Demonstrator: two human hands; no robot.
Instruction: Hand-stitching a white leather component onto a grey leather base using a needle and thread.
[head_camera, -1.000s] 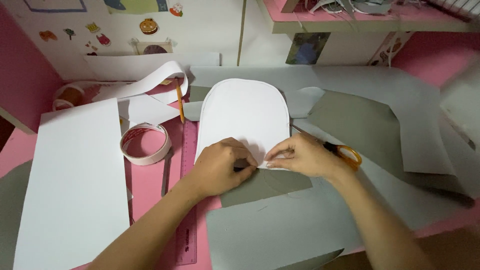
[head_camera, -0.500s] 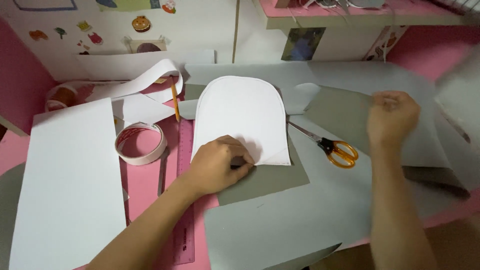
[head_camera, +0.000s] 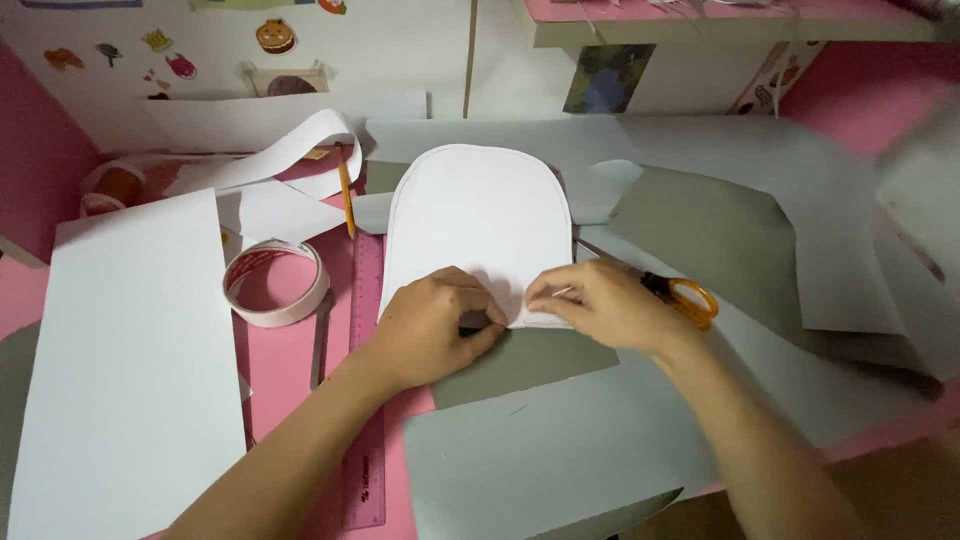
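Near the middle of the pink bench (head_camera: 290, 370), both hands, left (head_camera: 435, 330) and right (head_camera: 600, 305), pinch the bottom edge of the arch-shaped white paper piece (head_camera: 478, 225) lying on grey card (head_camera: 540, 360), orange-handled scissors (head_camera: 680, 295) just beside the right.

A single head-worn camera looks steeply down and forward over a pink surface (head_camera: 280, 370), close enough that both forearms enter from the bottom edge. The hands, left (head_camera: 432, 325) and right (head_camera: 600, 305), sit just below frame centre on a white arched sheet (head_camera: 480, 220). The far wall (head_camera: 400, 40) and a shelf (head_camera: 720, 25) fill the top edge.
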